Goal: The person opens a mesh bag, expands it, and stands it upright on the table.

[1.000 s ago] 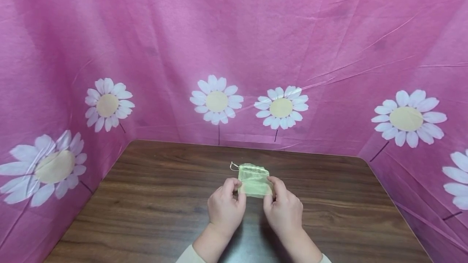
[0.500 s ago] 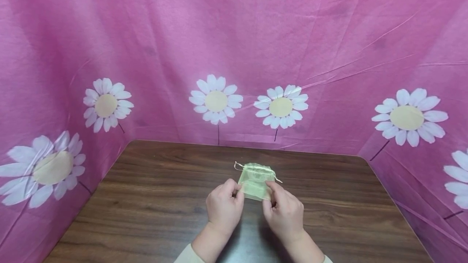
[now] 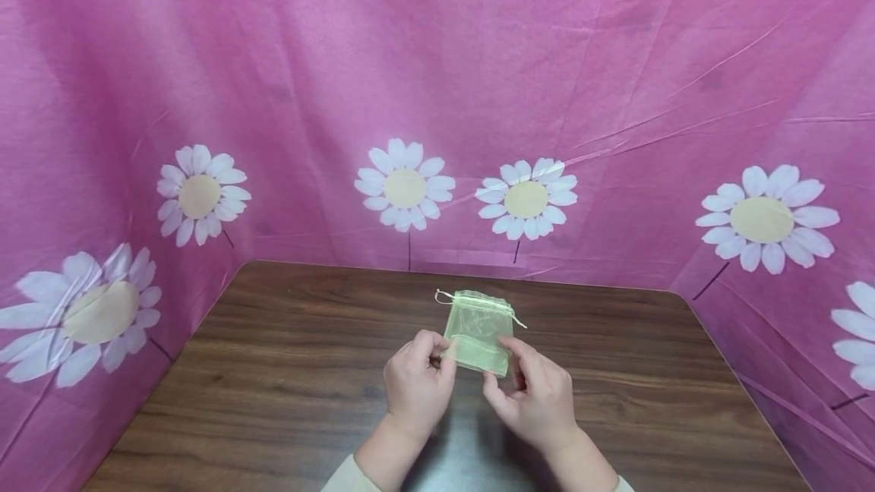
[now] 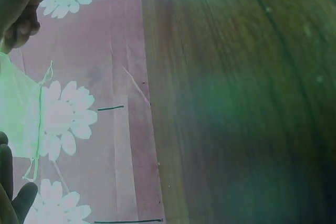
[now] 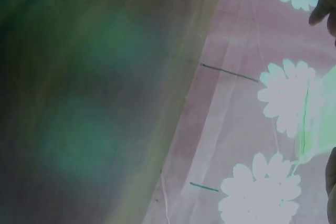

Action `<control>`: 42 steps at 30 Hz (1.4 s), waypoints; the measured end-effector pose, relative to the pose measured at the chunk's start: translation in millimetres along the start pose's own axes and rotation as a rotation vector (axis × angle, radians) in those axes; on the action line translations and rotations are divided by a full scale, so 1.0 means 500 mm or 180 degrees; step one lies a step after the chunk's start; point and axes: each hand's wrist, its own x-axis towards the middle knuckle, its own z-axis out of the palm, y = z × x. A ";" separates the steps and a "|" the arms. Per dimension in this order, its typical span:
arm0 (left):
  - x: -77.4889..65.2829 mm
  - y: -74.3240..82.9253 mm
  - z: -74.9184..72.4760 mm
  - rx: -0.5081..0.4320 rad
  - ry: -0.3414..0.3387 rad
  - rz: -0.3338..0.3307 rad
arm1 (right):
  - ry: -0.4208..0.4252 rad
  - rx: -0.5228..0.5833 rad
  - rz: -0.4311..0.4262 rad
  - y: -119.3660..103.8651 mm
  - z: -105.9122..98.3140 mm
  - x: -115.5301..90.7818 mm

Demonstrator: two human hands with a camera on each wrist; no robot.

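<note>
A small pale green sheer organza drawstring bag [image 3: 478, 332] is held up over the table, its gathered end with the cord facing away from me. My left hand [image 3: 418, 378] pinches its near left side between thumb and fingers. My right hand [image 3: 533, 389] is at its near right corner. One finger touches the right edge, and the thumb tip lies along the bottom edge. In the left wrist view the bag [image 4: 21, 111] and its dangling cord show between both hands. Only part of the bag [image 5: 317, 121] enters the right wrist view.
A dark wood-grain table [image 3: 287, 370] spreads beneath the hands. Behind it and on both sides hangs a pink curtain [image 3: 437, 52] printed with white daisies.
The bag has straightened and shifted slightly farther away, with more of it and the right cord end showing. My right thumb has slid left and down to its lower edge.
</note>
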 end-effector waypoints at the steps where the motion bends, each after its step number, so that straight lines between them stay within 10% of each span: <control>1: 0.000 -0.001 -0.001 -0.0004 -0.0001 0.0015 | 0.0045 0.0079 -0.0035 0.003 -0.002 0.004; 7: 0.000 -0.003 -0.008 -0.0094 -0.0061 0.0137 | 0.0051 0.0458 0.0253 0.037 -0.023 0.057; 16: -0.004 -0.007 -0.007 -0.0414 -0.0056 0.0632 | -0.1768 0.1163 0.2338 0.067 -0.051 0.143; 22: -0.006 -0.011 -0.008 -0.0477 -0.0181 0.0687 | -0.2047 0.2178 0.2596 0.075 -0.062 0.141; 25: -0.007 -0.011 -0.015 -0.0633 -0.0550 0.0275 | -0.2066 0.2195 0.2499 0.079 -0.067 0.146; 34: -0.009 0.009 -0.035 -0.1977 -0.1793 -0.1829 | -0.1656 0.1884 0.2444 0.075 -0.090 0.162; 42: -0.017 0.068 -0.029 -0.2624 -0.2039 -0.2419 | -0.1433 0.1739 0.2422 0.058 -0.080 0.159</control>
